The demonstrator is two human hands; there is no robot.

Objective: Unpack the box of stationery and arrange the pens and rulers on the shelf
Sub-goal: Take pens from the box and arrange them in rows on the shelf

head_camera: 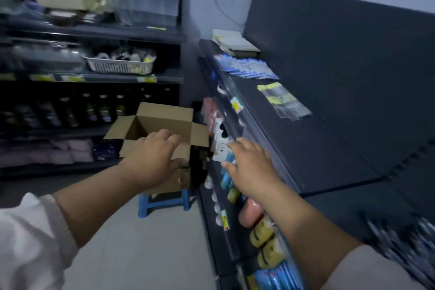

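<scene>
Box: the open cardboard box (164, 120) stands on a blue stool (162, 202), its flaps spread; its inside is in shadow.
Left hand: the left hand (155, 155) is clamped on the box's near flap, fingers over it and thumb below.
Right hand: the right hand (251, 167) is just right of the box, fingers straight and apart, holding nothing, at the shelf's front edge.
Shelf: the dark shelf (317, 148) runs along the box's right side.
On the shelf: blue-and-white packets (247, 68) and clear yellow-labelled packets (284, 101) lie beyond the box, to its right.
</scene>
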